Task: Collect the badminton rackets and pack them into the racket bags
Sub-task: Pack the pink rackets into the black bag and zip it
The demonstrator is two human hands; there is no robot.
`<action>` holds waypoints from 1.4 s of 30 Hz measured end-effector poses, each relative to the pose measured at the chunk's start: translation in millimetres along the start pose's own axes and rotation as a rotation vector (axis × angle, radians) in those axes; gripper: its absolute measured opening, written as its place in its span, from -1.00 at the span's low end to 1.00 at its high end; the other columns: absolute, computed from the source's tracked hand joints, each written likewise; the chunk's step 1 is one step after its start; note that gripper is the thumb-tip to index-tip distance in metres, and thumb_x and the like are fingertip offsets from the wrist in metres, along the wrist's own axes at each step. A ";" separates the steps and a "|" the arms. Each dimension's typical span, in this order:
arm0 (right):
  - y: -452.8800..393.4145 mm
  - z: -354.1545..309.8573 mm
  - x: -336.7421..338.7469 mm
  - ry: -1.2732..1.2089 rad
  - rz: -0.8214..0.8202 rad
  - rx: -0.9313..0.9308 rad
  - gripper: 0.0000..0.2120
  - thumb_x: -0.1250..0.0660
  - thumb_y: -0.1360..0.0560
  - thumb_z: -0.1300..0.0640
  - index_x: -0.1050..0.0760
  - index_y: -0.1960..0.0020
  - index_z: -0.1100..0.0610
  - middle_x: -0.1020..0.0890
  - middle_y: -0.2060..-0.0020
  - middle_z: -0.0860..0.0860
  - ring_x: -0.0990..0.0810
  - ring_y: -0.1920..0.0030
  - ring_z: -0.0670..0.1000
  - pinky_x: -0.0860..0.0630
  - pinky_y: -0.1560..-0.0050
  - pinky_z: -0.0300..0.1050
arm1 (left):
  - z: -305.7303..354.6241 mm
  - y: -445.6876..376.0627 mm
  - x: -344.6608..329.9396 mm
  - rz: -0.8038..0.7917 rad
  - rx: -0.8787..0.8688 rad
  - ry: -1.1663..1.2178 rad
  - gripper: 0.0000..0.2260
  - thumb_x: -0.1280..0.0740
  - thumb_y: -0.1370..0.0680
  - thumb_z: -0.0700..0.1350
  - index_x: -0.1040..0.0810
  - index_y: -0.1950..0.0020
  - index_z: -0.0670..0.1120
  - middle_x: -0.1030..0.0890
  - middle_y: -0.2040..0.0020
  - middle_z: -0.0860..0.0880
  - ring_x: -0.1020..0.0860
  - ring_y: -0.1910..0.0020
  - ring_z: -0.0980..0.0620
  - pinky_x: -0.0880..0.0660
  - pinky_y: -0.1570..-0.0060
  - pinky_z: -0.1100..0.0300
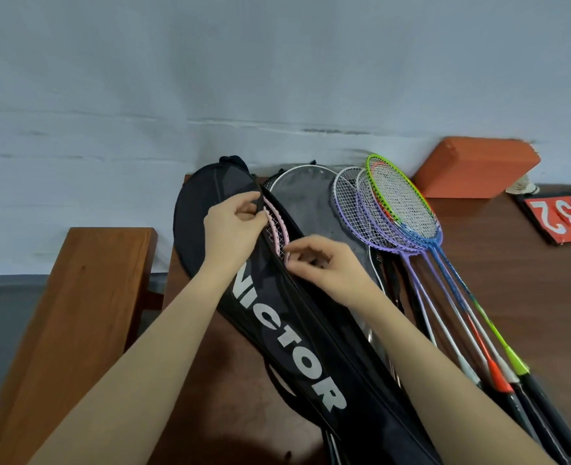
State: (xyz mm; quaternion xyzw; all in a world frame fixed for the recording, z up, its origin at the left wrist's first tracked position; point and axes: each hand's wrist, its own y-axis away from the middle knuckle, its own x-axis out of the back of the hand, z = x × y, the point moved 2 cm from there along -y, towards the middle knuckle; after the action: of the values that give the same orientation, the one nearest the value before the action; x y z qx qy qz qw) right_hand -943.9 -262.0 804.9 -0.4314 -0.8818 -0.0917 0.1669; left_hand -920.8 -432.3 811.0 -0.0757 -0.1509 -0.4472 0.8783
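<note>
- Room: pale blue-grey wall [277,62] directly behind; grey floor at lower left. Person stands at the near edge, looking down.
- Surface: dark brown wooden table [512,280] carries everything. A lighter wooden bench [86,297] stands just left of it, nothing on the part in view.
- Black racket bag [277,323], "VICTOR" lettering, lies flat. Long axis runs from the head end at the far left by the wall to the handle end at the near right. Its opening seam runs along that same line, gaping at the head end.
- Grey racket bag [311,203] lies just right of the black one, partly under it, a white racket rim at its top.
- Loose rackets [395,209]: several fanned to the right, purple, blue and green-yellow frames overlapping, heads toward the wall, handles toward the person. Not yet packed.
- Orange block [478,167] against the wall; score flip cards [559,218] and a shuttlecock [522,187] at far right.
- Pink racket [279,234]: head sits inside the black bag's opening, between the two hands, aligned with the bag axis.
- Left hand [233,226] pinches the upper edge of the opening, holding the flap back.
- Right hand [321,263] has fingers curled at the lower edge of the seam, just below the pink frame; looks like a pinch on the zipper or edge, can't tell which.
- Judgement: next move runs along the seam; right hand is nearer the closure, left steadies.
</note>
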 end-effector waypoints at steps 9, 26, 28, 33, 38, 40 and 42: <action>-71.4 -27.4 -2.0 0.147 0.202 -0.021 -0.70 -0.23 -0.55 0.19 -0.47 -0.27 0.14 -0.58 -0.02 -0.04 -0.52 0.02 -0.14 -0.43 -0.06 -0.37 | 5.0 40.5 24.2 -0.063 -0.010 0.306 -0.69 -0.41 -0.41 -0.35 -0.58 -0.05 -0.02 -0.61 0.14 -0.01 -0.57 0.24 0.18 -0.52 0.10 0.36; -108.1 -50.9 -5.0 0.058 0.092 0.009 -0.80 -0.38 -0.43 0.31 -0.48 0.28 0.07 -0.56 0.34 0.00 -0.50 0.31 -0.06 -0.46 0.19 -0.24 | -4.7 41.9 34.3 -0.131 -0.032 0.368 -0.62 -0.43 -0.40 -0.32 -0.55 -0.11 0.05 -0.60 0.06 -0.06 -0.58 0.13 0.04 -0.55 -0.04 0.13; -107.3 -52.0 -5.7 0.098 0.095 0.014 -0.82 -0.36 -0.44 0.32 -0.51 0.25 0.08 -0.58 0.34 -0.03 -0.52 0.30 -0.09 -0.46 0.18 -0.28 | -2.5 38.4 33.5 -0.174 -0.038 0.364 -0.62 -0.42 -0.42 -0.31 -0.53 -0.16 0.03 -0.58 0.07 -0.04 -0.56 0.16 0.10 -0.54 0.00 0.22; -98.7 -55.2 -4.6 0.236 0.140 0.145 -0.93 -0.35 -0.44 0.30 -0.60 0.16 0.19 -0.61 0.23 0.02 -0.56 0.17 -0.04 -0.46 0.07 -0.20 | 1.5 9.9 42.9 -0.058 -0.240 0.078 -0.67 -0.30 -0.53 -0.19 -0.46 -0.27 0.05 -0.46 -0.15 0.08 -0.47 -0.09 0.23 -0.42 -0.13 0.30; -82.4 -53.7 -7.5 0.381 0.141 0.320 -0.90 -0.34 -0.44 0.21 -0.62 0.12 0.10 -0.63 0.22 -0.06 -0.59 0.12 0.00 -0.52 0.04 0.08 | -4.3 -32.0 45.4 -0.064 -0.429 -0.297 -0.73 -0.21 -0.52 -0.03 -0.56 -0.18 0.06 -0.47 -0.29 0.05 -0.35 -0.34 0.05 -0.26 -0.33 -0.09; -77.1 -53.4 -6.4 0.371 0.141 0.353 -0.89 -0.32 -0.44 0.18 -0.63 0.11 0.08 -0.64 0.22 -0.06 -0.60 0.14 -0.01 -0.53 0.07 0.11 | -8.7 -35.8 46.8 -0.149 -0.469 -0.313 -0.76 -0.20 -0.52 0.01 -0.58 -0.12 0.09 -0.48 -0.28 0.11 -0.32 -0.38 0.07 -0.22 -0.33 -0.13; -72.8 -54.2 -5.3 0.353 0.130 0.363 -0.89 -0.32 -0.44 0.17 -0.63 0.11 0.07 -0.61 0.23 -0.08 -0.59 0.18 -0.05 -0.53 0.10 0.09 | -12.5 -35.3 49.8 -0.215 -0.514 -0.264 -0.77 -0.20 -0.51 0.06 -0.56 -0.11 0.12 -0.50 -0.24 0.17 -0.31 -0.38 0.12 -0.21 -0.33 -0.17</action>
State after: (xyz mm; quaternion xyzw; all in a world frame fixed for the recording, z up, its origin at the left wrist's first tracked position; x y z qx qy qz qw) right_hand -986.8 -327.0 851.8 -0.4272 -0.8116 0.0053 0.3984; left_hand -919.2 -494.4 815.7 -0.3364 -0.1531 -0.5473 0.7509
